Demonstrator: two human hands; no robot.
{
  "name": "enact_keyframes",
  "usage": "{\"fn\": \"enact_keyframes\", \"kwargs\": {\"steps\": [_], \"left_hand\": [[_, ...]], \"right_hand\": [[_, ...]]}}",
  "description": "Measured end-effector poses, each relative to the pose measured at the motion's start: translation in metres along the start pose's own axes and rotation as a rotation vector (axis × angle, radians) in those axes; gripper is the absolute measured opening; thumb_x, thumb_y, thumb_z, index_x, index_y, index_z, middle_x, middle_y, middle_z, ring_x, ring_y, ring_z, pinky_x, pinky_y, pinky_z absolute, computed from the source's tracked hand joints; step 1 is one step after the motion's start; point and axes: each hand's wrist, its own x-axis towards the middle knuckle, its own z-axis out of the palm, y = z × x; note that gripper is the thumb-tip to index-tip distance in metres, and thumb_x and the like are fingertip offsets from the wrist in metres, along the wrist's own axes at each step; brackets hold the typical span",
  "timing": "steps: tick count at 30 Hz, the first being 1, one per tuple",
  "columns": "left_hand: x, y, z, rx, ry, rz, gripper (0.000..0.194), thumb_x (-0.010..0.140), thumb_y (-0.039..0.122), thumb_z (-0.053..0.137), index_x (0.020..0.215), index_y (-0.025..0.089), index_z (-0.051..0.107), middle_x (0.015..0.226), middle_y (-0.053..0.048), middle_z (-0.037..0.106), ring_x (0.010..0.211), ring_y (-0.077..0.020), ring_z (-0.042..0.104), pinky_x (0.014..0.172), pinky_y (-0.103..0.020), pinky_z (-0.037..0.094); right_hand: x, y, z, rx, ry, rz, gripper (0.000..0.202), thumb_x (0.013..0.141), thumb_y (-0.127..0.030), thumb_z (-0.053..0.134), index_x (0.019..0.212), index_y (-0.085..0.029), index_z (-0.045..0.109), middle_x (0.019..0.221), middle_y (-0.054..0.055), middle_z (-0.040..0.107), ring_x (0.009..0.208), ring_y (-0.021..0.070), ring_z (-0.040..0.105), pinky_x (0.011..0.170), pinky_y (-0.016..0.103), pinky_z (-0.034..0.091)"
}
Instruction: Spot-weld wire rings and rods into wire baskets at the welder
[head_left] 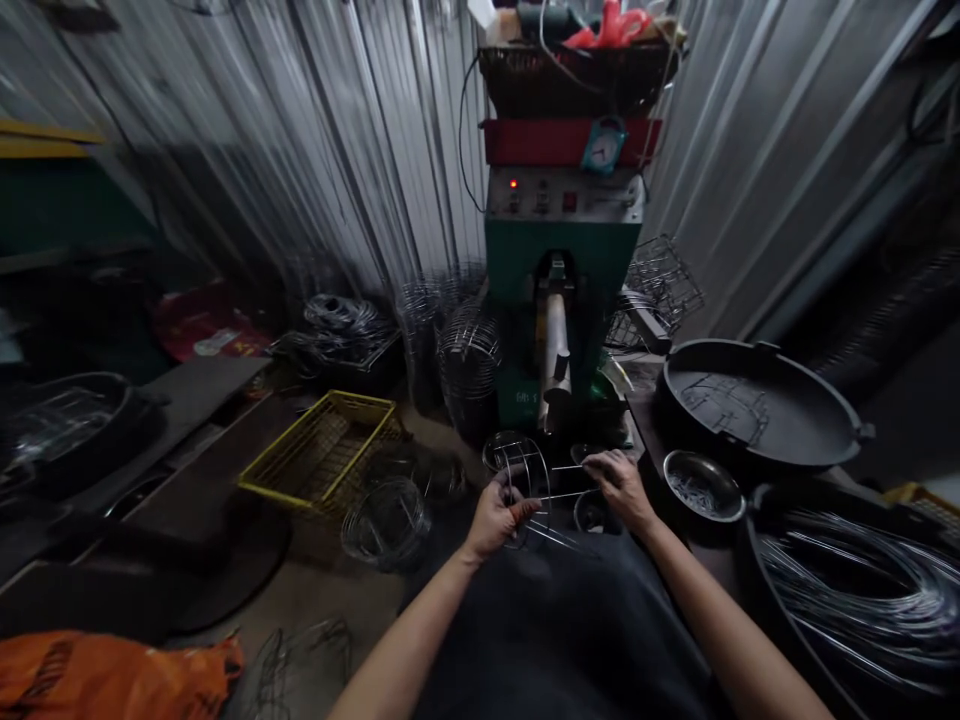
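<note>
My left hand (pixel 496 516) is closed round the edge of a round wire frame (pixel 546 470), a ring with several cross wires, tilted up in front of my lap. To its right, my right hand (pixel 621 488) pinches a thin straight wire (pixel 567 468). A second thin wire runs below that one, between the frame and my right hand. Whether these wires are joined to the frame, I cannot tell. Just beyond my hands stands a green machine (pixel 517 300) with a lit red lamp, and its metal arm (pixel 555 350) points down towards them.
Left of my hands are round wire pieces (pixel 386 525) and a yellow wire basket (pixel 319 500). On the right stand a metal bowl (pixel 705 486) of small parts, a large black pan (pixel 780 400) with wire pieces, and a tub of long wires (pixel 885 590). Orange cloth (pixel 112 675) lies lower left.
</note>
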Motion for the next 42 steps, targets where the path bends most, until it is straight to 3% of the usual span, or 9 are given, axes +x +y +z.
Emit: {"fn": "enact_keyframes", "kwargs": {"steps": [13, 42], "left_hand": [[0.039, -0.009, 0.004, -0.082, 0.054, 0.001, 0.070, 0.057, 0.035, 0.073, 0.116, 0.016, 0.041, 0.051, 0.010, 0.045, 0.032, -0.0040, 0.039, 0.028, -0.014, 0.032], [0.058, -0.008, 0.004, -0.100, 0.045, 0.005, 0.064, 0.057, 0.034, 0.073, 0.111, 0.016, 0.044, 0.052, 0.011, 0.043, 0.033, -0.0031, 0.038, 0.028, -0.014, 0.032]], "right_hand": [[0.031, 0.021, 0.014, 0.022, -0.014, 0.044, 0.017, 0.084, -0.033, 0.047, 0.079, -0.023, 0.060, 0.080, 0.002, 0.064, 0.077, 0.0186, 0.052, 0.073, 0.034, 0.032], [0.054, 0.030, 0.014, 0.033, -0.055, 0.059, 0.016, 0.083, -0.031, 0.047, 0.078, -0.023, 0.060, 0.081, 0.002, 0.064, 0.078, 0.0187, 0.051, 0.075, 0.034, 0.034]]}}
